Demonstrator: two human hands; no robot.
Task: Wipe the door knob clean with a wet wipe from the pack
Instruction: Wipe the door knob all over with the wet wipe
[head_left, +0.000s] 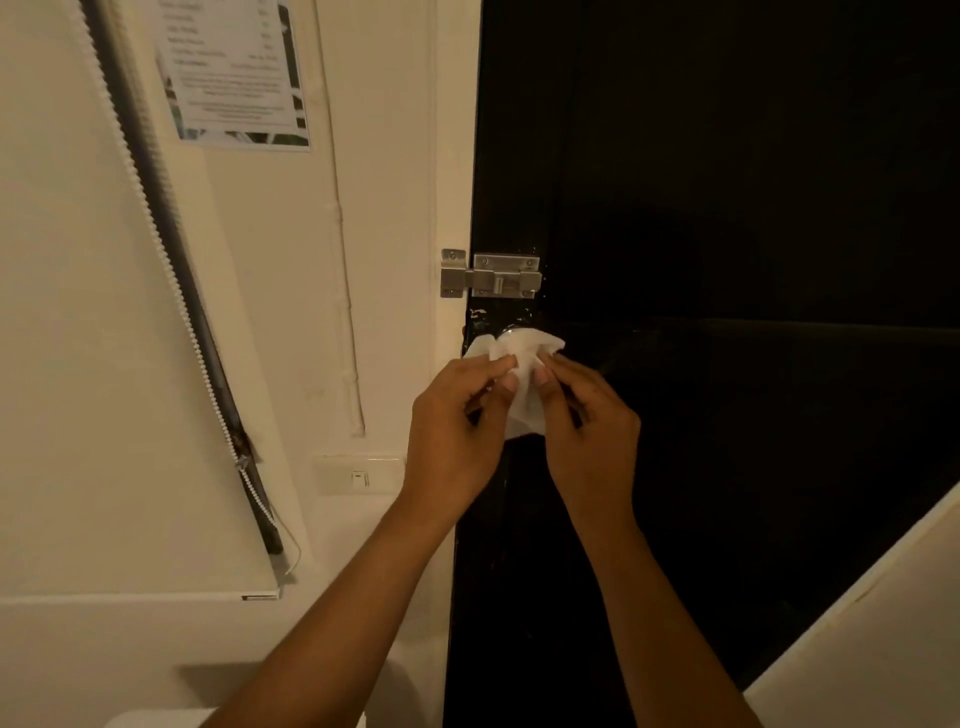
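A white wet wipe (522, 364) hangs spread between both hands in front of the black door (727, 260). My left hand (457, 421) pinches its left part with thumb and fingers. My right hand (587, 421) pinches the right part. Only a sliver of the metal door knob (508, 331) shows above the wipe's top edge; the rest is hidden behind it. The pack of wipes is not in view.
A steel slide bolt (491, 275) sits on the door edge just above the knob. A light switch (359, 475) is on the cream wall to the left, under a posted notice (234, 73). A grey pipe (171, 260) slants down the wall.
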